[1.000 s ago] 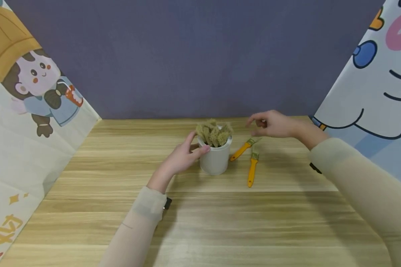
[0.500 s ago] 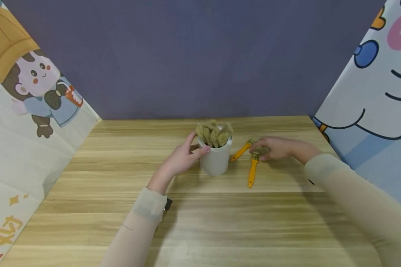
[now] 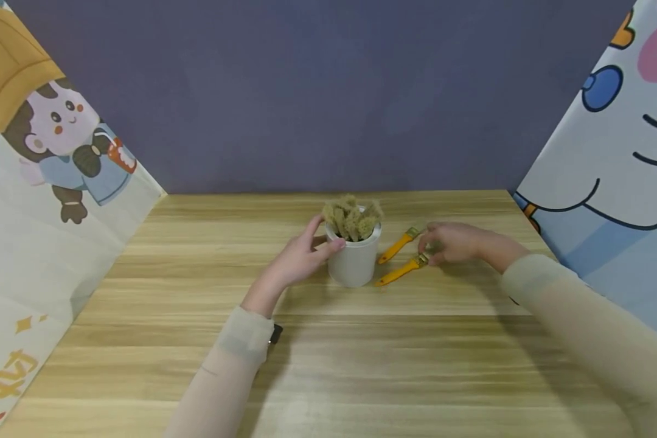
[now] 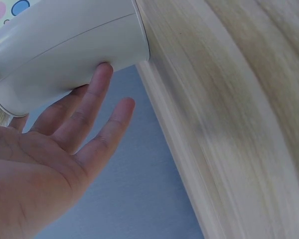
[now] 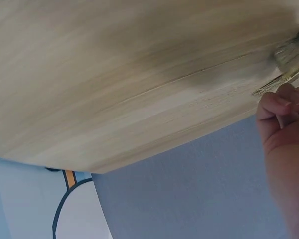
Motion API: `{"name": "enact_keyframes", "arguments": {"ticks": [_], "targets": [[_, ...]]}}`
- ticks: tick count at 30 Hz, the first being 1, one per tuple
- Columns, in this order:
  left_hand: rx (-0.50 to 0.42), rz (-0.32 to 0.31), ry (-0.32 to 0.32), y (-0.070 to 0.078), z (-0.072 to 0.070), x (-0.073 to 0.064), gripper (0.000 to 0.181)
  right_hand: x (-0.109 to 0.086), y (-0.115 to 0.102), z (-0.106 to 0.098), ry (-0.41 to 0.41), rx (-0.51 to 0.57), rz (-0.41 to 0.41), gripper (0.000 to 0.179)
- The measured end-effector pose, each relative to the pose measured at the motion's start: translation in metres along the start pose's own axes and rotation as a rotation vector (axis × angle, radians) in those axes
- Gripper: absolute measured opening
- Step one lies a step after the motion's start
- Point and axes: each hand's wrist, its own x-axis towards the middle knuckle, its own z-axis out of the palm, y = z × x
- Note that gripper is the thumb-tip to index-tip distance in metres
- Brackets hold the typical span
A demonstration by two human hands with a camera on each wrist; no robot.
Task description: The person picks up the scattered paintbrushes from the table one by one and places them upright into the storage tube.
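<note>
A white cylindrical pot (image 3: 353, 267) stands on the wooden table, with fuzzy tan-green dried plant tufts (image 3: 350, 220) poking out of its top. My left hand (image 3: 298, 258) holds the pot from its left, thumb on the near rim; in the left wrist view its fingertips press the white wall (image 4: 65, 47). Right of the pot lie two paintbrushes with orange handles, a farther paintbrush (image 3: 396, 248) and a nearer paintbrush (image 3: 399, 272), both slanted. My right hand (image 3: 451, 243) pinches the nearer brush at its bristle end, hiding the bristles. In the right wrist view bristles (image 5: 288, 55) show beside the thumb.
The wooden table (image 3: 328, 365) ends at a dark grey-blue back panel (image 3: 328, 103). Cartoon-printed side panels close in the left (image 3: 27, 231) and right (image 3: 597, 164).
My right hand has come down from above the brushes to the nearer one. That brush has turned, its handle end swinging left toward the pot. The left hand stays on the pot.
</note>
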Motion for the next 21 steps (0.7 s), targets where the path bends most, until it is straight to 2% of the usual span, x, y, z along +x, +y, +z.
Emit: {"name": "enact_keyframes", "arguments": {"ticks": [5, 12, 17, 21], "targets": [[0.001, -0.012, 0.0, -0.001, 0.0, -0.001, 0.092, -0.009, -0.004, 0.002, -0.013, 0.01, -0.032, 0.022], [0.016, -0.025, -0.013, -0.001, 0.002, 0.0, 0.098, -0.023, -0.009, 0.005, 0.016, 0.084, -0.013, 0.023], [0.016, -0.019, -0.007, -0.001, 0.001, 0.0, 0.096, -0.027, -0.013, 0.003, 0.093, 0.231, -0.034, 0.021], [0.014, -0.019, -0.006, -0.001, 0.0, 0.0, 0.096, -0.029, -0.018, -0.002, 0.132, 0.355, -0.017, 0.018]]}}
